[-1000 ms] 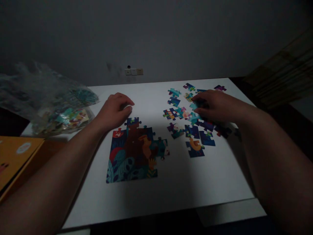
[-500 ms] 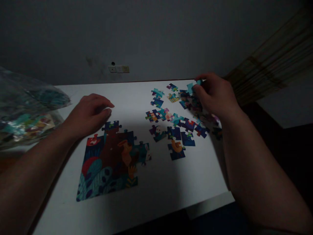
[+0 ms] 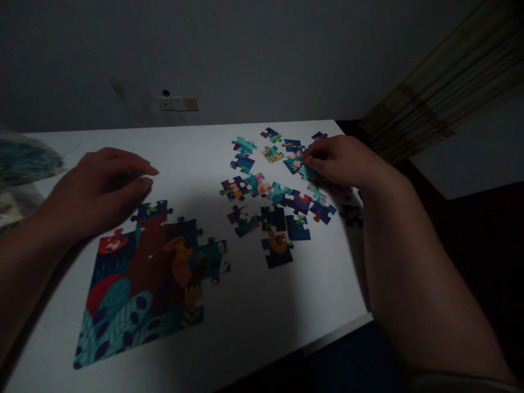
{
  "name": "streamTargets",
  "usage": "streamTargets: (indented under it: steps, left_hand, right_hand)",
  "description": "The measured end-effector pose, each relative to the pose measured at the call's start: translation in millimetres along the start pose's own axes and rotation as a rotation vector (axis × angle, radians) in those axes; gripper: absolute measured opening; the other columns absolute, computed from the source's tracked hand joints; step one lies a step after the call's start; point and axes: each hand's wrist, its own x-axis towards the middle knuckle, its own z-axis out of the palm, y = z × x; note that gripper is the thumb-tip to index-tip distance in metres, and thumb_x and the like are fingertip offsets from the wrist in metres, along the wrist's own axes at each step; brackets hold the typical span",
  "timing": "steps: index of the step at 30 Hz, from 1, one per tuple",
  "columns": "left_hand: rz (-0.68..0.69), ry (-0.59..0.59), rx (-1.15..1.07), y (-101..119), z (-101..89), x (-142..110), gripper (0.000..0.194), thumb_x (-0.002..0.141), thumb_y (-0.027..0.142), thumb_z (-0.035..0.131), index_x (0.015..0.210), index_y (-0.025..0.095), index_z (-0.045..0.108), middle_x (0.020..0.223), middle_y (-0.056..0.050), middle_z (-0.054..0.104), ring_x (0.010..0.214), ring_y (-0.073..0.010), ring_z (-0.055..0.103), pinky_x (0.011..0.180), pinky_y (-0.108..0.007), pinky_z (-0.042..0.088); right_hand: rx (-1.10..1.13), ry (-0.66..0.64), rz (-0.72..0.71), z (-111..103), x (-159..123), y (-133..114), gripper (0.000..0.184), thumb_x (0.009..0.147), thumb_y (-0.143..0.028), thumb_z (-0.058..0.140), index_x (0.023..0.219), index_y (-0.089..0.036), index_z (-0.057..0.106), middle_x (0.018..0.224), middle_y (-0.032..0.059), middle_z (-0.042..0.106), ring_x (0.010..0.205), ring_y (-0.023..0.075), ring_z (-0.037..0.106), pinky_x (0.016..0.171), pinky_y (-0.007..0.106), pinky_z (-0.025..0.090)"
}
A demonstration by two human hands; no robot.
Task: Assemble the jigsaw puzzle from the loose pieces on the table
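Observation:
A partly joined jigsaw puzzle (image 3: 155, 278), with a brown bear-like figure and blue leaves, lies flat on the white table. My left hand (image 3: 98, 188) hovers or rests just beyond its upper left edge, thumb and forefinger apart and nothing between them. Across the table, my right hand (image 3: 341, 161) has its thumb and forefinger pinched together among loose puzzle pieces. A teal puzzle piece (image 3: 308, 173) shows under those fingertips, partly covered by the hand. Nearby lie a yellow-patterned piece (image 3: 272, 154) and a piece with an orange curved shape (image 3: 278, 249).
The white table (image 3: 245, 322) ends at a grey wall with sockets (image 3: 178, 103). Clear plastic bags (image 3: 24, 158) stand at the left edge. A striped curtain (image 3: 426, 103) hangs at the right.
My right hand has moved left and closer over the loose pieces, uncovering a purple piece at the far corner. The view has shifted right; my left hand stays by the joined puzzle.

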Motion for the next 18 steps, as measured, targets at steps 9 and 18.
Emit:
streamTargets:
  steps: [9,18]
  left_hand:
    - [-0.014,-0.005,0.062,-4,2.7,1,0.06,0.107,0.068,0.051,0.127,0.022,0.084,0.136,-0.007,0.073,0.135,-0.0357,0.069,0.133,-0.059,0.051]
    - [0.069,0.046,0.029,-24,9.7,0,0.05,0.109,0.056,0.057,0.129,0.021,0.085,0.135,-0.008,0.073,0.136,-0.0372,0.07,0.131,-0.062,0.053]
  right_hand:
    - [0.036,0.333,-0.077,-4,-4,-3,0.041,0.117,-0.039,0.058,0.145,-0.027,0.086,0.148,0.0181,0.085,0.137,0.0427,0.077,0.118,0.057,0.061]
    - [0.207,0.187,-0.065,-10,-9,-13,0.031,0.108,-0.053,0.078,0.114,-0.025,0.091,0.1,0.0113,0.087,0.092,0.0334,0.08,0.086,0.049,0.063]
